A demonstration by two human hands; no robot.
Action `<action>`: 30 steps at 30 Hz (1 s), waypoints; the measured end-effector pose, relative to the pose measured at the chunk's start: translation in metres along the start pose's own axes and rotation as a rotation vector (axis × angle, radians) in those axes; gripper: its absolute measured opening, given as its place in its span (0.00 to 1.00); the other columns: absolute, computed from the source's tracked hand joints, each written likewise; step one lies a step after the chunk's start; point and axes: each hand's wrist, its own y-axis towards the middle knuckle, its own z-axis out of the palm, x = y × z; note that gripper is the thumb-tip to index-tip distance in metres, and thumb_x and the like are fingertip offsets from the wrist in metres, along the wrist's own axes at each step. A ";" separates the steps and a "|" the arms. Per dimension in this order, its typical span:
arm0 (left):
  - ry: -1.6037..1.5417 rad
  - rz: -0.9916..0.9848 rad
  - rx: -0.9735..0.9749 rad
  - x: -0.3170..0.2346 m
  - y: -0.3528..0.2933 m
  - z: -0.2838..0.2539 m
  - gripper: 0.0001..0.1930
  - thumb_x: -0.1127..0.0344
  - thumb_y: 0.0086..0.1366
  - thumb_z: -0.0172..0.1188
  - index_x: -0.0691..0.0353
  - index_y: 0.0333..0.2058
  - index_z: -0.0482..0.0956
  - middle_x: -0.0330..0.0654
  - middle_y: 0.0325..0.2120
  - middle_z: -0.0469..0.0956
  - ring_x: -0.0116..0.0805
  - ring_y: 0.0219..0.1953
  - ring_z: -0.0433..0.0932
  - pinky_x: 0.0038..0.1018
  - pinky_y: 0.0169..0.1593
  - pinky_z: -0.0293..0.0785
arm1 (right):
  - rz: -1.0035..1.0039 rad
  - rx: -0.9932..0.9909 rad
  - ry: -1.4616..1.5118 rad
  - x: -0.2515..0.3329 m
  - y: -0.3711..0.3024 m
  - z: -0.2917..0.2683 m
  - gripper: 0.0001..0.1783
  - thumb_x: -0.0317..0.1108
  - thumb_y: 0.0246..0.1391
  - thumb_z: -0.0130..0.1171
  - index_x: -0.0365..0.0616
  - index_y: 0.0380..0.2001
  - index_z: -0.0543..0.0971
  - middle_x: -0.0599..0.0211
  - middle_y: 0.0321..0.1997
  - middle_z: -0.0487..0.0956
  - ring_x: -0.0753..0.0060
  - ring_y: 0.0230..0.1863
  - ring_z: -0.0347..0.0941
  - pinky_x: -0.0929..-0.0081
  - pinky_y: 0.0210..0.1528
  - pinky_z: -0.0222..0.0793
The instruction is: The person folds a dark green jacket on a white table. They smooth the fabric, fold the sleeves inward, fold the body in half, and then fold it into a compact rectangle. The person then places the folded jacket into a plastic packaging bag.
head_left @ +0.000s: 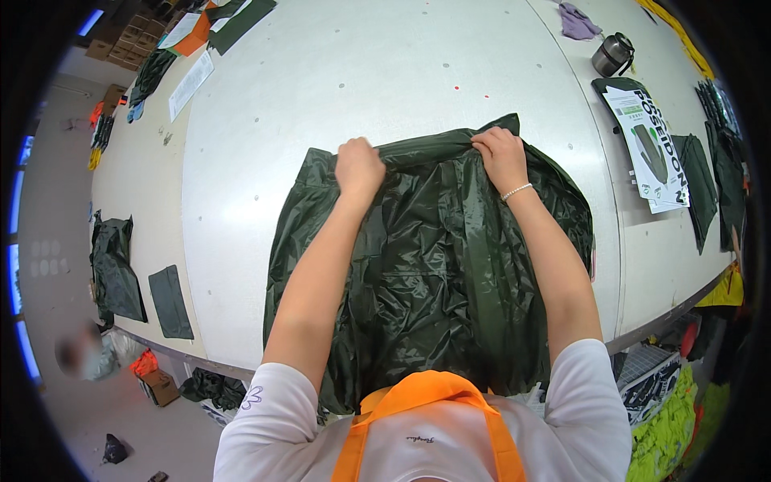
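Observation:
A dark green, shiny rain garment (418, 233) is spread on the white table in front of me, its lower part hanging over the near edge against my body. My left hand (358, 167) is closed on its far edge, left of the middle, with the fingers curled over the fabric. Farther right, my right hand (501, 159) pinches the same rolled or folded edge between thumb and fingers. A pointed corner of the fabric sticks up just beyond the right hand. The cloth is creased between my forearms; its sides spread out to left and right.
The white table (265, 104) carries a steel flask (613, 55), a purple cloth (578, 22) and printed packaging (642, 145) at right. Dark green pieces (170, 301) and a paper sheet (191, 85) lie along its left side. Yellow-green garments (666, 426) hang below right. A person (88, 353) is at far left.

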 end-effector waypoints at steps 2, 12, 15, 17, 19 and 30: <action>-0.012 -0.071 -0.026 0.029 -0.005 0.002 0.08 0.68 0.58 0.57 0.67 0.28 0.76 0.54 0.30 0.77 0.54 0.36 0.76 0.43 0.39 0.73 | 0.012 -0.003 0.001 0.000 -0.002 0.001 0.03 0.32 0.49 0.59 0.49 0.28 0.80 0.74 0.30 0.74 0.69 0.37 0.70 0.69 0.41 0.61; 0.000 -0.191 -0.309 0.112 -0.016 0.000 0.09 0.63 0.55 0.62 0.62 0.27 0.75 0.47 0.29 0.76 0.50 0.38 0.72 0.40 0.41 0.70 | 0.181 0.017 0.037 -0.011 -0.021 -0.018 0.03 0.31 0.47 0.60 0.46 0.28 0.80 0.67 0.32 0.77 0.60 0.37 0.73 0.65 0.39 0.66; 0.038 -0.206 -0.293 0.181 -0.028 -0.003 0.16 0.56 0.54 0.64 0.63 0.33 0.77 0.48 0.31 0.77 0.45 0.35 0.76 0.37 0.38 0.72 | 0.291 -0.035 0.166 -0.013 -0.045 -0.074 0.11 0.30 0.51 0.59 0.41 0.39 0.79 0.58 0.41 0.79 0.60 0.43 0.75 0.70 0.46 0.70; -0.204 -0.448 -0.031 0.204 -0.037 -0.002 0.22 0.51 0.53 0.65 0.64 0.37 0.78 0.49 0.33 0.78 0.41 0.35 0.78 0.34 0.36 0.73 | 0.471 -0.216 0.059 -0.041 -0.086 -0.114 0.13 0.30 0.52 0.58 0.38 0.41 0.77 0.57 0.43 0.78 0.61 0.45 0.74 0.71 0.51 0.67; -0.275 -0.365 0.134 0.184 -0.038 -0.004 0.28 0.47 0.50 0.65 0.68 0.39 0.79 0.50 0.30 0.80 0.44 0.33 0.79 0.34 0.38 0.74 | 0.534 -0.120 -0.289 -0.083 -0.150 -0.160 0.12 0.29 0.52 0.56 0.37 0.40 0.78 0.53 0.42 0.77 0.52 0.44 0.73 0.64 0.50 0.67; -1.342 -0.525 -0.002 0.097 -0.096 -0.089 0.12 0.75 0.58 0.58 0.73 0.41 0.78 0.44 0.34 0.80 0.29 0.34 0.78 0.23 0.40 0.74 | 0.908 0.000 -0.203 -0.112 -0.291 -0.158 0.04 0.26 0.50 0.57 0.36 0.30 0.76 0.57 0.27 0.77 0.58 0.28 0.74 0.67 0.34 0.70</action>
